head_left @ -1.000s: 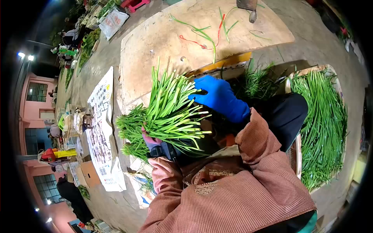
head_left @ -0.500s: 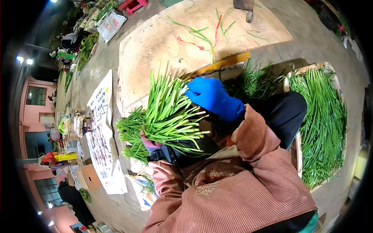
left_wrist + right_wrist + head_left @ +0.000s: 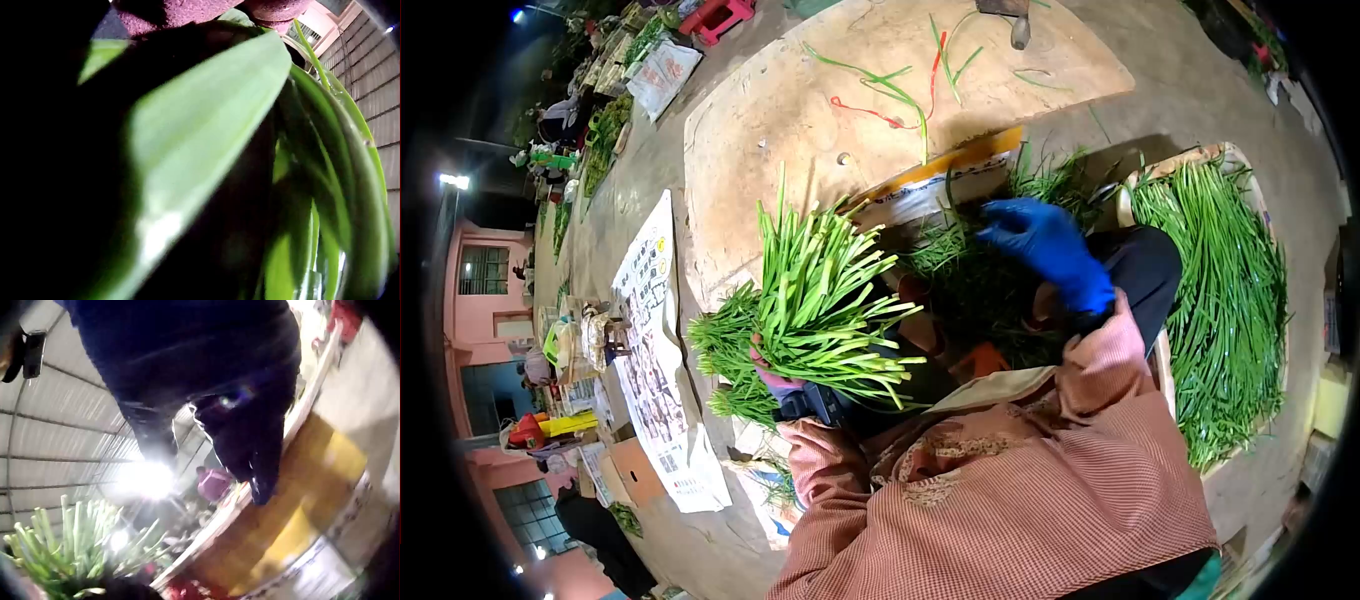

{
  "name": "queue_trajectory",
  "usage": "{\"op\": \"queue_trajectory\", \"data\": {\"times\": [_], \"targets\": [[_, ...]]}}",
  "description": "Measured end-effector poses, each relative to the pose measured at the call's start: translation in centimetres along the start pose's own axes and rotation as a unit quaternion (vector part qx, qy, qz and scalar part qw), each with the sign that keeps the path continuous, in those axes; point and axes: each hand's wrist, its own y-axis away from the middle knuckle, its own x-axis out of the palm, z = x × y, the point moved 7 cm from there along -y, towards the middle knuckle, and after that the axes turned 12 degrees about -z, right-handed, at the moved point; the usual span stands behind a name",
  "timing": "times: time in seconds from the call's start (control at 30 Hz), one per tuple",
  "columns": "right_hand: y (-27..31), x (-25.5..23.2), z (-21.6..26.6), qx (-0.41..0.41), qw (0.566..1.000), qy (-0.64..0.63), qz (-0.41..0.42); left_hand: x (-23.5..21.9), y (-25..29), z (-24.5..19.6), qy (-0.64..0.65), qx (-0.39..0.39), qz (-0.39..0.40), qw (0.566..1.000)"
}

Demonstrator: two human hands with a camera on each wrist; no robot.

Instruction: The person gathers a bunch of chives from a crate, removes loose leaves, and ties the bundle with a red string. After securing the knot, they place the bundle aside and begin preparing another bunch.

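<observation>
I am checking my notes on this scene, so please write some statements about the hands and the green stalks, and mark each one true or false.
1. The left hand grips a bunch of green stalks. True.
2. The right hand wears a red glove. False: the glove is blue.
3. The right hand rests on the bunch that the left hand holds. False: it is apart from that bunch, over the loose greens near the person's lap.
4. A basket full of long green stalks stands on the person's right. True.
5. The board beyond the bunch carries a few loose stalks and red bands. True.
</observation>
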Motion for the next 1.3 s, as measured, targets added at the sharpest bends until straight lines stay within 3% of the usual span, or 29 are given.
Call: {"op": "queue_trajectory", "data": {"times": [0.07, 0.13, 0.2, 0.27, 0.3, 0.37, 0.4, 0.57, 0.63, 0.67, 0.7, 0.77, 0.8, 0.9, 1.0, 1.07, 1.1, 1.17, 1.2, 1.23, 1.3], "targets": [[0.7, 4.6, 2.2, 0.024, 0.992, -0.079, 0.091, 0.8, 0.5, 0.1, -0.007, 0.035, -0.063, 0.997], [1.3, 8.1, 3.6, 0.042, 0.982, -0.128, 0.130, 2.8, 0.8, 0.3, -0.022, 0.013, 0.000, 1.000], [1.4, 10.0, 6.2, -0.120, 0.983, -0.064, 0.121, 2.7, 0.8, 0.2, -0.021, 0.003, 0.028, 0.999], [1.5, 11.2, 6.6, -0.156, 0.980, -0.043, 0.119, 1.2, 0.5, -0.6, -0.140, 0.086, -0.021, 0.986], [1.8, 11.6, 6.7, -0.189, 0.975, -0.023, 0.113, 0.8, 0.5, -0.6, -0.140, 0.085, -0.025, 0.986], [2.2, 12.2, 6.0, -0.156, 0.979, -0.049, 0.123, 0.8, 0.3, -0.1, -0.070, 0.047, 0.019, 0.996], [2.2, 12.0, 6.2, -0.160, 0.978, -0.094, 0.098, 1.8, 0.7, 0.3, -0.022, 0.014, 0.046, 0.999], [1.8, 9.9, 7.7, -0.160, 0.961, -0.222, -0.031, 2.4, 0.7, 0.7, -0.034, -0.016, 0.023, 0.999], [1.8, 9.9, 7.4, -0.149, 0.972, -0.181, 0.020, 2.4, 0.7, 0.3, -0.047, 0.014, 0.050, 0.998], [2.0, 10.3, 7.0, -0.135, 0.979, -0.137, 0.069, 0.8, 0.3, 0.3, -0.041, 0.020, -0.003, 0.999], [2.1, 10.3, 6.7, -0.134, 0.979, -0.136, 0.067, 0.9, 0.2, 0.2, -0.042, 0.019, -0.002, 0.999], [2.4, 10.2, 7.1, -0.244, 0.967, -0.065, 0.025, 1.7, 0.3, -0.1, -0.136, 0.047, 0.050, 0.988], [2.6, 10.4, 6.8, -0.243, 0.967, -0.066, 0.024, 1.7, 0.4, 0.4, -0.053, -0.009, 0.048, 0.997], [2.7, 11.3, 5.3, -0.188, 0.980, -0.047, 0.035, 1.0, 0.3, 0.5, -0.036, -0.002, 0.018, 0.999], [2.7, 10.8, 4.5, -0.160, 0.984, -0.080, -0.020, 0.0, 0.0, 0.2, -0.053, 0.019, -0.002, 0.998], [3.2, 12.2, 1.6, 0.085, 0.962, -0.249, 0.075, -0.7, -0.1, 0.0, -0.061, 0.029, -0.016, 0.998], [3.4, 11.9, 2.0, 0.087, 0.962, -0.249, 0.076, -0.8, -0.1, -0.1, -0.064, 0.033, -0.021, 0.997], [3.5, 10.6, 3.8, 0.006, 0.969, -0.238, 0.066, -1.1, 0.1, -0.2, -0.064, 0.041, -0.030, 0.997], [3.3, 9.7, 5.7, -0.155, 0.976, -0.147, 0.046, -0.9, 0.1, -0.1, -0.055, 0.028, -0.019, 0.998], [3.2, 9.7, 5.9, -0.155, 0.976, -0.147, 0.048, -0.7, 0.1, 0.1, -0.045, 0.015, -0.007, 0.999], [3.4, 9.8, 7.1, -0.235, 0.970, -0.060, 0.022, -0.5, 0.2, 0.1, -0.050, 0.019, -0.004, 0.999]]}}
